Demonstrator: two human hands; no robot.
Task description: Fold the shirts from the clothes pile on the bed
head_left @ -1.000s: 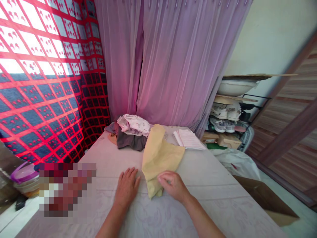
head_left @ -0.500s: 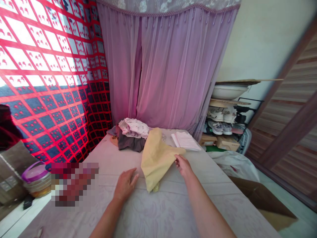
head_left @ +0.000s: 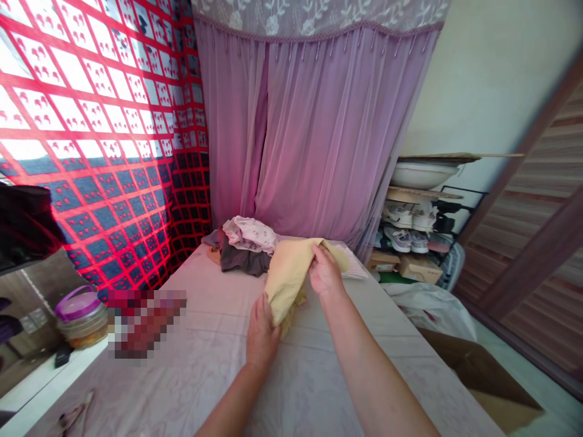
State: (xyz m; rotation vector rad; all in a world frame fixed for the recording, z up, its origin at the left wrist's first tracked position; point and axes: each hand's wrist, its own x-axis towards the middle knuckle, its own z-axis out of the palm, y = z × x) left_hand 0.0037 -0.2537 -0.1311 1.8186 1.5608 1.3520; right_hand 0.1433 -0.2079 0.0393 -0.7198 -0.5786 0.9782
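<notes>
A pale yellow garment [head_left: 290, 270] hangs between my two hands over the bed-like surface [head_left: 218, 346]; its exact kind does not show. My right hand [head_left: 325, 270] pinches its upper edge, raised above the sheet. Lower down, my left hand [head_left: 263, 328] has its fingers closed on the garment's near left corner. Behind and to the left lies a heap of clothes, with a white patterned garment [head_left: 249, 233] on top of a dark grey one [head_left: 243, 261]. A folded white striped cloth [head_left: 356, 267] is partly covered by the yellow fabric.
Purple curtains [head_left: 319, 139] hang behind the far edge. Along the right side stand a shoe rack [head_left: 410, 237], a white plastic bag [head_left: 432, 309] and an open cardboard box [head_left: 483, 376]. On the left is a purple-lidded tub [head_left: 82, 315]. A pixelated patch covers something at the left edge.
My left hand has moved right and forward and taken hold of the yellow garment's corner. My right hand has lifted its part higher, and the fabric now drapes over toward the white cloth.
</notes>
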